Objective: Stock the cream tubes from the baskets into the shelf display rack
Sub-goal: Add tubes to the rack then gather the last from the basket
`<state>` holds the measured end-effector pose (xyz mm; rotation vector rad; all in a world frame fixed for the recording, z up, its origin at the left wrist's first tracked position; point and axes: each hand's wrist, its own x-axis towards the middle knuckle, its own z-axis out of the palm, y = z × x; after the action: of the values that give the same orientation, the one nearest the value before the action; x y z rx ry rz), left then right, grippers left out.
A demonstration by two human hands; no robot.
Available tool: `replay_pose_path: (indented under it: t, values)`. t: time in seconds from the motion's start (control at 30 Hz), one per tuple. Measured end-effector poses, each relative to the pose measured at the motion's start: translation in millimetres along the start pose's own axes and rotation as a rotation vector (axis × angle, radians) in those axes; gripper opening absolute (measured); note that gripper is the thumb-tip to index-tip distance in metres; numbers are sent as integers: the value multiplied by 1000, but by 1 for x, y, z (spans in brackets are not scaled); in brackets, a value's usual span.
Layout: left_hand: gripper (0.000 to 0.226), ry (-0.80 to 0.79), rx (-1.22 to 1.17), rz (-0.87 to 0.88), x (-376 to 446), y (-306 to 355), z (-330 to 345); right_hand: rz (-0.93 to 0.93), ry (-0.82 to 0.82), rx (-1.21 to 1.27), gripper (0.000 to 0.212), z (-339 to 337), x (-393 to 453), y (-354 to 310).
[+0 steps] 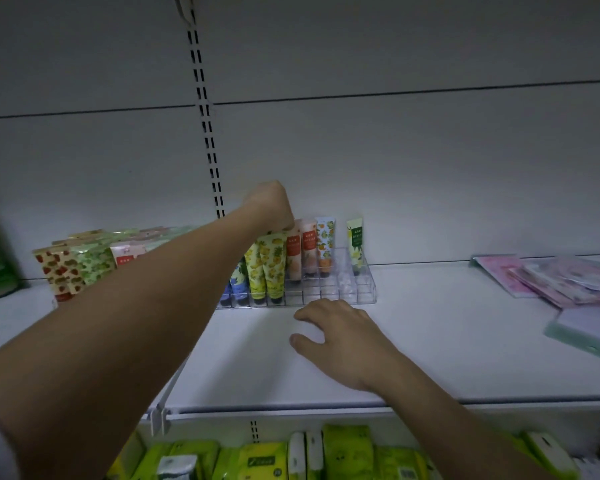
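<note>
Nearest to us, our bare left forearm crosses the lower left of the view, above green and yellow soft packs (pixel 347 452) on the lower shelf. Our left hand (pixel 271 206) reaches to the far side of the white metal shelf board (pixel 465 341), its fingers curled down onto the top of a red-and-white cream tube (pixel 293 251) in the clear plastic compartment rack (pixel 340 296); we cannot tell exactly how the fingertips pinch it. Our right hand (pixel 340 337) rests on the board just near of the rack, fingers spread and relaxed, holding nothing. We judge the stocking well underway: the rack's left half is full of strawberry, green, blue and yellow pineapple-print tubes (pixel 272 268), while the right end has only an orange-print tube (pixel 325 244) and a lone green-and-yellow tube (pixel 355 244), with several clear cells around them open. No baskets are in view. Every tube stands upright, long axis vertical, cap down in its cell and flat crimped end up. Pink flat packets (pixel 548 278) lie far right.
</note>
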<state>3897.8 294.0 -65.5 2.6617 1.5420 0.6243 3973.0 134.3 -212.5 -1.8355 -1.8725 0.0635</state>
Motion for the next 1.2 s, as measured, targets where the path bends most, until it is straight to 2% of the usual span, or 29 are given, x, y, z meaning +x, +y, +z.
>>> replay_pose_path:
  t: [0.07, 0.13, 0.2, 0.3, 0.43, 0.57, 0.63, 0.7, 0.77, 0.83, 0.9, 1.0, 1.07, 1.2]
  values:
    - [24, 1, 39, -14, -2, 4, -1, 7, -9, 1, 49, 0, -1, 0]
    - [30, 4, 29, -8, -2, 3, 0, 8, -8, 2, 48, 0, -1, 0]
    - [29, -8, 4, 5, 0, -3, 3, 9, -8, 3, 48, 0, 0, -1]
    - [17, 58, -41, 42, -7, -12, -1, 20, -18, 8, 49, -2, 1, -1]
    - [31, 147, 58, 124, -32, -27, -23, 41, -53, -1, 48, -7, 3, -1]
    - [31, 172, -20, 160, -80, -53, -35, 78, -55, 35, 45, -10, 1, -5]
    - [30, 197, -110, 202, -119, -68, -30, 83, 34, 29, 38, -13, 0, -10]
    - [29, 245, -139, 290, -164, -86, -20, 82, 229, 82, 27, -16, -12, -25]
    - [30, 307, -162, 359, -212, -105, -9, 69, 471, 316, 17, -9, -38, -55]
    - [26, 367, -237, 346, -261, -127, 6, 11, 551, 569, 14, 13, -74, -92]
    - [20, 383, -371, 293, -310, -149, 30, -29, 415, 656, 16, 49, -105, -117]
    - [16, 302, -472, 117, -380, -187, 95, 105, -56, 550, 19, 129, -131, -125]
    - [16, 79, -449, -59, -424, -213, 154, 212, -340, 442, 22, 189, -149, -123]
    - [22, -617, -255, -354, -488, -258, 247, 402, -797, 322, 26, 279, -191, -109]
